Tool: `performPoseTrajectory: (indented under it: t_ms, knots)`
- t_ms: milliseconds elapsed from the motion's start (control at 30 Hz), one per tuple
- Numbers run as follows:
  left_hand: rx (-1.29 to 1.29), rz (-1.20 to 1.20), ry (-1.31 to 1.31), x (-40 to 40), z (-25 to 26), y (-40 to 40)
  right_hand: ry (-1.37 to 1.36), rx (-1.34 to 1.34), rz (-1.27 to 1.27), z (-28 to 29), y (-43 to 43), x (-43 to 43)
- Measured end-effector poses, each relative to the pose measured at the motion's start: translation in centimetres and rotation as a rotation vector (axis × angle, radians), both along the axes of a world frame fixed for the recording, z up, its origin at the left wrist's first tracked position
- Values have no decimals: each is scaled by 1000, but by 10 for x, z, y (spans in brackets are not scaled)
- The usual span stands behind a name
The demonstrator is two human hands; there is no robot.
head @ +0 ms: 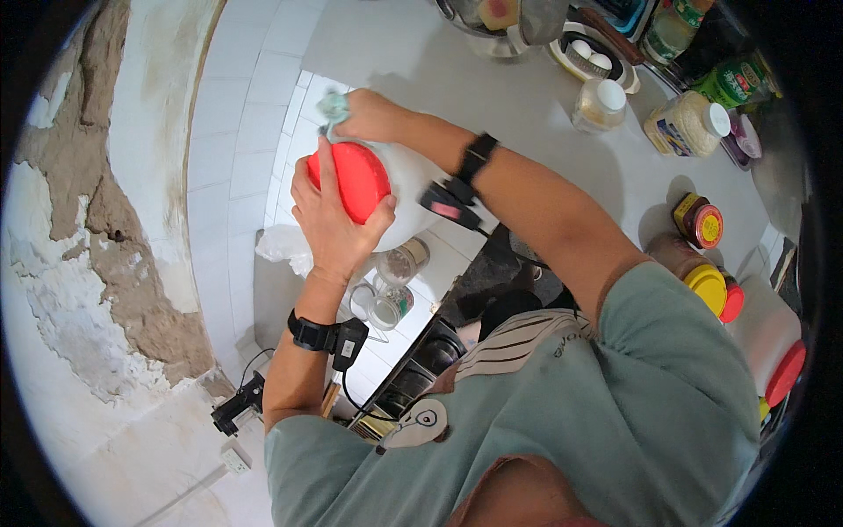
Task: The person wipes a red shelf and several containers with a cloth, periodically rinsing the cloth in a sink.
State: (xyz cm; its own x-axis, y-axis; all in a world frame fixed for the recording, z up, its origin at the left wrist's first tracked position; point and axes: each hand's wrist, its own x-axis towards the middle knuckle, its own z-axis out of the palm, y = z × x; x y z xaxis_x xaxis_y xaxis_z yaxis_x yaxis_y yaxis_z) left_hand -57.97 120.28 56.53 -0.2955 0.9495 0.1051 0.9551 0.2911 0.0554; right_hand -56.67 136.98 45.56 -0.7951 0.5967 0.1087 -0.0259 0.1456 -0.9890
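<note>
A large whitish plastic jar point(411, 191) with a red screw lid point(352, 184) stands on the white tiled surface. My left hand point(336, 221) grips the lid from its near side, its thumb and fingers spread around the rim. Just beyond the lid, my right hand point(372, 117) holds a pale green cloth point(334, 107), slightly blurred, at the jar's far side. Part of the jar is hidden behind my hands and right forearm. Below the jar lie a clear plastic bag point(284, 247) and glass jars point(392, 308).
On the grey counter point(408, 49) at the upper right are a metal pot point(494, 39), a dish with white eggs point(589, 54), white-capped jars point(599, 105) and bottles. Small jars point(699, 221) and a red-lidded container point(767, 342) stand at the right. A tiled wall point(217, 151) bounds the left.
</note>
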Motion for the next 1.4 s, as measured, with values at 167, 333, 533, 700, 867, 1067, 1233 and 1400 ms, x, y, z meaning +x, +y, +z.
performPoseTrajectory:
  t_ms: [167, 333, 533, 700, 867, 1067, 1233, 1400]
  knots:
    - [3, 29, -44, -5, -5, -7, 121, 14, -446, -2, -53, 45]
    - [16, -126, -62, -15, -2, 0, 365, 102, -463, -2, -97, 118]
    - [18, -214, -59, -30, 1, 20, 414, 48, -83, -6, -10, 60]
    - [-16, -163, -52, -30, 1, 22, 402, 220, -487, -14, -76, 109]
    - [-13, -150, -57, -31, 1, 18, 161, -212, -582, -52, -104, 165]
    - [16, -234, -76, -35, -2, 21, 363, -30, -545, -6, -79, 150]
    - [26, -290, -80, -37, 0, 23, 300, 298, -439, -8, -38, 72]
    - [-21, -340, -107, -39, 6, 30, 458, 249, -268, -22, -7, 59]
